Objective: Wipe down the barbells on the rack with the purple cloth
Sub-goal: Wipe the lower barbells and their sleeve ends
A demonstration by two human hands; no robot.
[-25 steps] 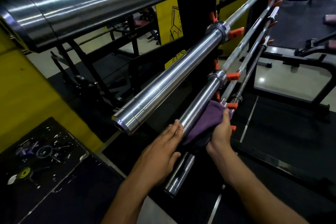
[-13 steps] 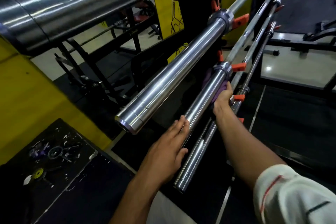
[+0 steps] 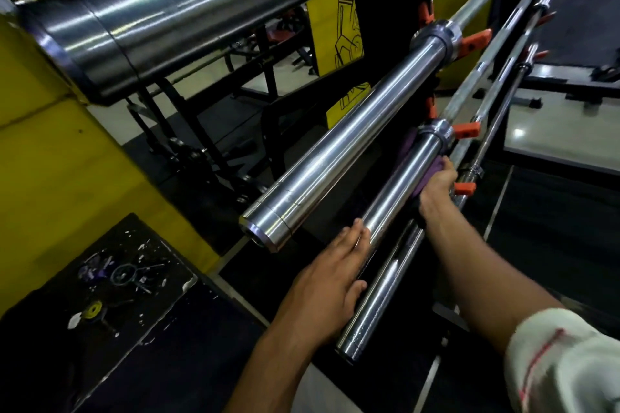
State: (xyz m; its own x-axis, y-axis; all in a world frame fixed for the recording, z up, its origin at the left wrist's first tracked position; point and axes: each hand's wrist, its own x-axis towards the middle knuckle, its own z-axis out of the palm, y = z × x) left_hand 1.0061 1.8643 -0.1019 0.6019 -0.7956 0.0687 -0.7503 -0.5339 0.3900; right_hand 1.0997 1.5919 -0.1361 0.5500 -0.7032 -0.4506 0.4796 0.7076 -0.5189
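Both hands engaged: my right hand (image 3: 436, 189) grips purple cloth (image 3: 432, 171) around chrome barbell sleeve (image 3: 399, 198); left hand (image 3: 330, 282) flat, fingers straight, against it.

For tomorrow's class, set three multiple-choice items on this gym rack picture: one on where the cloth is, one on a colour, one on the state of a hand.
1. Where is the crumpled purple cloth?
A. On the floor
B. Against the chrome sleeve of the third barbell down, near its collar
C. Over the top barbell

2. What colour are the plastic rack pegs?
A. Orange
B. Blue
C. White

3. How does the left hand lie?
A. Clenched in a fist
B. Gripping the cloth
C. Fingers straight, resting on the same sleeve nearer its end

Answers: 1 B, the right hand presses the cloth there; 2 A, the pegs beside the collars are orange; 3 C, its fingers lie flat along the steel.
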